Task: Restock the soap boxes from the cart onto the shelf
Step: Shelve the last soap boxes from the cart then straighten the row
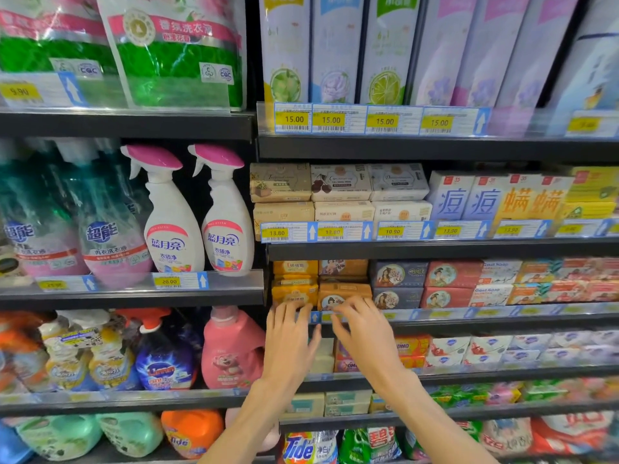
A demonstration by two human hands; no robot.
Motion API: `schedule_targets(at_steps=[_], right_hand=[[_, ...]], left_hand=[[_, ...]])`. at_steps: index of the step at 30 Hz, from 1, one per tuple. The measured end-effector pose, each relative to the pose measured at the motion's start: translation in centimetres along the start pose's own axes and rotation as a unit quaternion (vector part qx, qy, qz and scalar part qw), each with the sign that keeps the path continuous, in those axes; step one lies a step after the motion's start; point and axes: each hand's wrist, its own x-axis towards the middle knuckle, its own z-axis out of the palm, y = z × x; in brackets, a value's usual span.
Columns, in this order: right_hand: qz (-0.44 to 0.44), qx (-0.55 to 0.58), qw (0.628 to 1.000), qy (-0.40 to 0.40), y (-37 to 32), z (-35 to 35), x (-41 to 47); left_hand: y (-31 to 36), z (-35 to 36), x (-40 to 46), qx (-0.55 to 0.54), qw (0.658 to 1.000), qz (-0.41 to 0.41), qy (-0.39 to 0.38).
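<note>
Both hands reach up to the soap shelf (pixel 435 324) at the middle of the view. My left hand (pixel 289 339) has its fingers spread and straight, the tips touching the front of a yellow soap box (pixel 294 289). My right hand (pixel 363 329) touches the front lower edge of an orange-brown soap box (pixel 345 291) with a round picture on it; its fingertips are slightly bent and blurred. More yellow and orange boxes are stacked above these two. The cart is out of view.
Dark blue (pixel 398 274) and red (pixel 452 274) soap boxes fill the same shelf to the right. White spray bottles (pixel 174 222) stand on the left bay, a pink detergent jug (pixel 234 349) below them. Price-tag rails (pixel 335 232) run along each shelf edge.
</note>
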Motion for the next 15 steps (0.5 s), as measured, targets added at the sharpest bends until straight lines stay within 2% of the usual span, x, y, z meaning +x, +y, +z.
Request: schedule_targets(at_steps=[6, 15], right_hand=[[0.017, -0.054, 0.998, -0.038, 0.9, 0.4, 1.7], [0.008, -0.081, 0.996, -0.046, 0.9, 1.7, 2.1]], left_hand=[[-0.6, -0.2, 1.8, 0.041, 0.998, -0.005, -0.038], [-0.9, -0.1, 2.4, 0.045, 0.998, -0.001, -0.054]])
